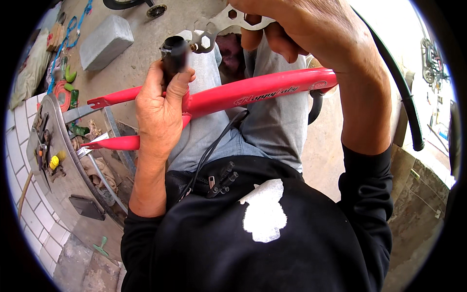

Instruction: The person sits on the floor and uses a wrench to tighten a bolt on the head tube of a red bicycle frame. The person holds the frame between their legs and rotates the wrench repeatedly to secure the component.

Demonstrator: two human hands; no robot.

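A red bicycle frame [262, 91] lies across my thighs, its two forked ends pointing left. My left hand [160, 112] is closed round the black tube end [174, 53] that stands up from the frame, with the thumb against its side. A bolt sticks out from the right of that black part. Above the frame my right hand [311, 34] is closed on a flat silver multi-hole bicycle wrench [231, 20]. The wrench's left end meets the bolt; whether it is seated there I cannot tell. Black cables [214, 146] hang over my lap.
At my left a round metal table [73, 194] holds hand tools and a dark flat box [86, 207]. A grey block [107, 42] stands on the floor at far left, near green bottles [74, 99]. A wheel part [156, 10] lies beyond. A black curved tube [396, 73] arcs past my right arm.
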